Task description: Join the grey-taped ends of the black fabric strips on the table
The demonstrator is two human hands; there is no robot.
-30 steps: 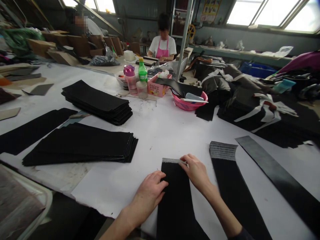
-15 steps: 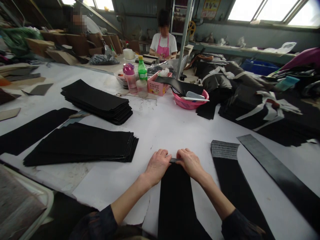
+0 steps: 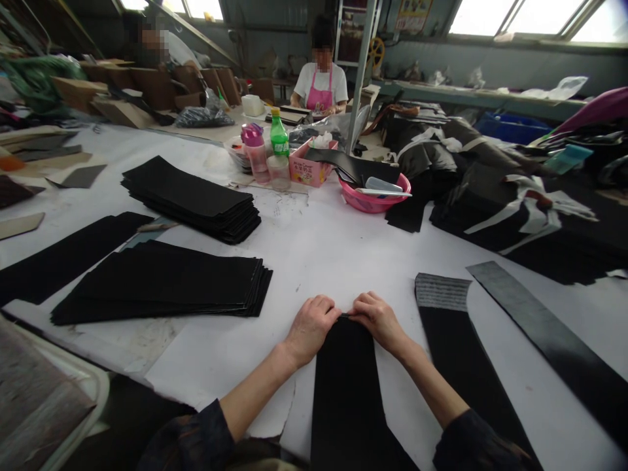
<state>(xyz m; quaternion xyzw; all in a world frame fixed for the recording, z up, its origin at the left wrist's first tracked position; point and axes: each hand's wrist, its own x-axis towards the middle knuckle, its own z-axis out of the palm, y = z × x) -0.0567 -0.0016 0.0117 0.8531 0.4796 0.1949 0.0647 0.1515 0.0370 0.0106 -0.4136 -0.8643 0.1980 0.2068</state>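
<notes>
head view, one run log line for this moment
left hand: pinching far end of black strip | right hand: pinching same end | rest of strip: flat on table

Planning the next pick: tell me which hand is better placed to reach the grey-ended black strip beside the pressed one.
Probably right. The right hand sits on the side of the long black fabric strip nearest the grey-ended black strip; the left hand would cross over.

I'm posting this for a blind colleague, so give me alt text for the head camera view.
The left hand and right hand grip the far end of a black strip lying on a white table. Stacks of black pieces lie to the left, two more strips to the right, and a person in a pink apron sits beyond.
</notes>
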